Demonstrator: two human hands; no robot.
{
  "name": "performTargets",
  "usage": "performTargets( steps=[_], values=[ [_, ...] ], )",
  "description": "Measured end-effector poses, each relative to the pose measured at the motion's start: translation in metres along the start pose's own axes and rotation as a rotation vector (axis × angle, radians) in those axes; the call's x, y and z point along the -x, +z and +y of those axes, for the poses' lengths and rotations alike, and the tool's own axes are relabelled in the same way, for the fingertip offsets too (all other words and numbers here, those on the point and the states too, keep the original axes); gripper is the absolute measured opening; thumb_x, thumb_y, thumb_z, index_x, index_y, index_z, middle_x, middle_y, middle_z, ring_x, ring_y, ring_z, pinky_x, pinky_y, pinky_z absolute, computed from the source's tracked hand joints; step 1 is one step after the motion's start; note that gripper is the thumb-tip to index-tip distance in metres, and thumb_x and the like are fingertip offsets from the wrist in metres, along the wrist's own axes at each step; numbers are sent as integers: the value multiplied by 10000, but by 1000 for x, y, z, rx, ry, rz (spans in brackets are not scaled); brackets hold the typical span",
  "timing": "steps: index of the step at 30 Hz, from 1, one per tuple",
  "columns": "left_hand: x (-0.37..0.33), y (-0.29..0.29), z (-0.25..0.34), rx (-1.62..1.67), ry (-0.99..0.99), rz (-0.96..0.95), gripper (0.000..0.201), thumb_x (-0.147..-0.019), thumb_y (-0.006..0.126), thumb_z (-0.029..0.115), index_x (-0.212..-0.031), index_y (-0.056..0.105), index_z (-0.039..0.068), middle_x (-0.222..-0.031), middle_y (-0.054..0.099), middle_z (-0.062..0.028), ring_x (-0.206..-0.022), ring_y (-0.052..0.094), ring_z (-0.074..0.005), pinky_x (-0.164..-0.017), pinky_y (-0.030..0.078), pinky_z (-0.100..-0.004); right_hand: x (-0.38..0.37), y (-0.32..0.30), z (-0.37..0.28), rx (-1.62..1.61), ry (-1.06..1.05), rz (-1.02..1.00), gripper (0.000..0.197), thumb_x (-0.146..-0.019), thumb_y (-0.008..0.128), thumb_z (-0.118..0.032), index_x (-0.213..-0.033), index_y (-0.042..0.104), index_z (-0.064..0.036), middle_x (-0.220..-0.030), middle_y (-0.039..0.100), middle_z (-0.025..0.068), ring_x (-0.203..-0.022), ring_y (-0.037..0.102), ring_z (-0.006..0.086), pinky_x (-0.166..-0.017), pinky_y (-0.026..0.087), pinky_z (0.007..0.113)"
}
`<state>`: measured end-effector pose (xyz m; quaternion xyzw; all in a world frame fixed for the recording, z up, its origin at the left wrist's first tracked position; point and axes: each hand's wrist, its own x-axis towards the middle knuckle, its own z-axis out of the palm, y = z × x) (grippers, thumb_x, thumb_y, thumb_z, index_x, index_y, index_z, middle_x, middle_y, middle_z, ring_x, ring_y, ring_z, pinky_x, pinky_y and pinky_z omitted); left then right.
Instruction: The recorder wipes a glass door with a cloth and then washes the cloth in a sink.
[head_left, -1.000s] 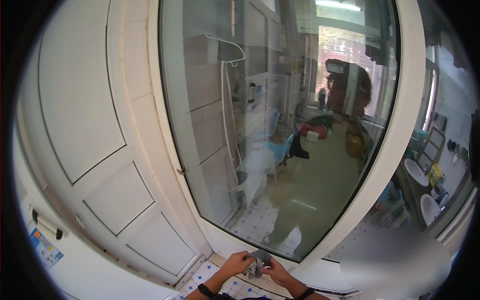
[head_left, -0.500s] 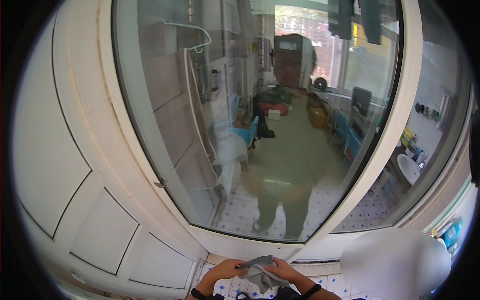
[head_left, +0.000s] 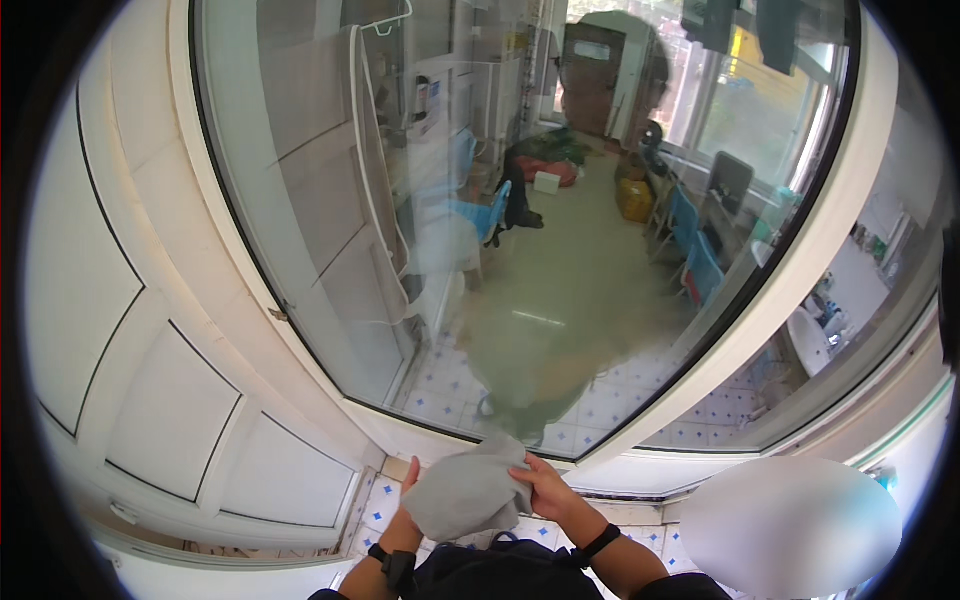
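Note:
A grey cloth (head_left: 462, 495) is spread between my two hands, low in front of a large framed glass pane (head_left: 560, 330). My right hand (head_left: 545, 487) grips its right edge, thumb and fingers closed on the fabric. At the left side of the cloth is my left hand (head_left: 408, 492), holding it from beneath; the thumb points up, while the other fingers are hidden by the fabric. The top of the cloth overlaps the pane's lower frame in the view; whether it touches, I cannot tell.
White panelled doors (head_left: 175, 420) stand on the left. A pale frame post (head_left: 800, 270) borders the pane on the right. Behind the glass are blue chairs (head_left: 685, 225) and a washbasin (head_left: 806, 340). Patterned floor tiles (head_left: 378, 515) lie below. A blurred pale oval (head_left: 790, 525) covers the lower right.
Both hands have risen toward the pane and the cloth, bunched before, is now spread wider. The left hand's thumb has lifted away. The view has shifted downward.

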<state>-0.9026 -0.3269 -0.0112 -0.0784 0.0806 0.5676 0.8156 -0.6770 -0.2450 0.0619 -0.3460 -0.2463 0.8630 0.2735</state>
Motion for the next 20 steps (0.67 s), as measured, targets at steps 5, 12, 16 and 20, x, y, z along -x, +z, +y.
performTargets(
  steps=[5, 12, 16, 20],
  values=[
    [5, 24, -33, -32, 225, 91, 908, -797, 416, 702, -1348, 329, -14, -1370, 380, -217, -1230, 401, -384, -1030, 315, -499, -12, -36, 13, -181, 46, -41, 333, -862, 515, -61, -1187, 444, -43, -1141, 549, 118, -1050, 554, 249, -915, 454, 395],
    [21, 15, -58, 64, 113, 305, 708, -876, 433, 523, -1310, 369, -32, -1321, 432, -212, -1211, 432, -365, -1043, 308, -494, -14, -78, 54, -303, 83, 250, 254, -848, 455, -58, -1100, 460, -29, -1092, 542, 139, -1010, 559, 305, -886, 456, 490],
    [26, -39, -57, -20, -139, 668, 362, -913, 475, 190, -1179, 457, -55, -1172, 545, -195, -1081, 552, -302, -945, 436, -400, -6, -93, 64, -349, -44, 289, 196, -828, 491, -57, -1023, 497, -42, -953, 567, 133, -893, 586, 290, -794, 498, 456],
    [21, -55, -60, -155, -108, 706, 329, -892, 533, 172, -1113, 476, -66, -1055, 596, -177, -976, 595, -287, -871, 483, -358, 5, -98, 71, -377, 60, 266, 237, -837, 499, -70, -1074, 498, -53, -987, 574, 141, -902, 588, 301, -804, 500, 464]
  ],
)
